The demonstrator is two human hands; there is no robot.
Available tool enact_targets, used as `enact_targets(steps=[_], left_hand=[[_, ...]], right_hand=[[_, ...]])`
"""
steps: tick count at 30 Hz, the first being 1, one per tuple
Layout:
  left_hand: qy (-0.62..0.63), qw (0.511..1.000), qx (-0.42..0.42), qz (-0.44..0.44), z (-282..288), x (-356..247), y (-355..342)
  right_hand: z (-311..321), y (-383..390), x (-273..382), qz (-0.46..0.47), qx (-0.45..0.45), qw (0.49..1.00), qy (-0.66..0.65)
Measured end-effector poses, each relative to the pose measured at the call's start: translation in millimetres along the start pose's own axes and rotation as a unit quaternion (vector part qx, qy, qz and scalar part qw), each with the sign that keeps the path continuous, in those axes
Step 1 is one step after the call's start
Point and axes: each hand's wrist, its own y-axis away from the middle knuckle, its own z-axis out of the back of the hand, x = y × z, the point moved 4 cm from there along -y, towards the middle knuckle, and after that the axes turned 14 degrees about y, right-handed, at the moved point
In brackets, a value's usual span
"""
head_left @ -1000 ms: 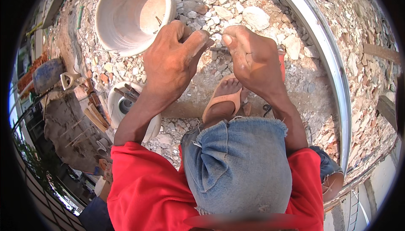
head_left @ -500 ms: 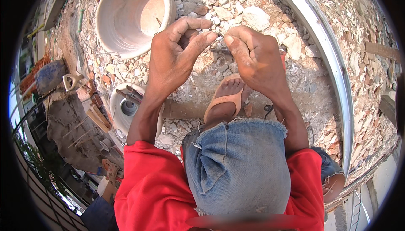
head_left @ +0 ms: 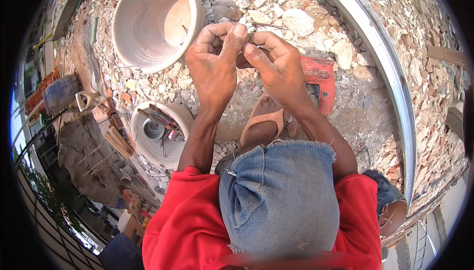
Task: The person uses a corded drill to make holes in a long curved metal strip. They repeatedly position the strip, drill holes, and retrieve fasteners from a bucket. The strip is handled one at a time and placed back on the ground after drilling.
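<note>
My left hand (head_left: 215, 60) and my right hand (head_left: 274, 65) meet with fingertips pinched on a thin dark piece of wire or rod (head_left: 269, 26), one end sticking out rightward; its grip point is partly hidden by my fingers. A red power drill (head_left: 322, 80) lies on the rubble beneath my right hand. A white bucket (head_left: 123, 11) with a few thin wires inside lies beyond my left hand. A second white bucket (head_left: 143, 141), holding pliers-like tools and a round grey piece, is beside my left forearm.
Broken rubble (head_left: 345, 53) covers the ground around my sandalled foot (head_left: 259, 127). A long metal channel (head_left: 390, 72) curves along the right. At the left are a blue drum (head_left: 59, 95), a shovel handle (head_left: 86, 99) and wooden offcuts (head_left: 116, 141).
My hands have drawn together and my right hand moved leftward, uncovering more of the drill. The thin piece now sticks out to the right; my left forearm has shifted rightward.
</note>
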Motion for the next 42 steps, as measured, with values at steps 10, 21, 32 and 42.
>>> enact_targets(steps=[10,21,32,42], left_hand=[[-0.056,0.995,0.034,0.081,23,-1,-15],[-0.372,0.878,0.129,-0.274,9,-3,3],[0.002,0.985,0.109,0.137,15,7,8],[-0.081,0.993,0.059,0.064,19,-1,1]], right_hand=[[31,-6,19,0.024,0.028,0.972,0.234],[25,2,28,0.073,0.001,0.963,0.259],[33,2,24,0.397,-0.028,0.732,0.553],[17,0,17,0.393,0.016,0.863,0.316]])
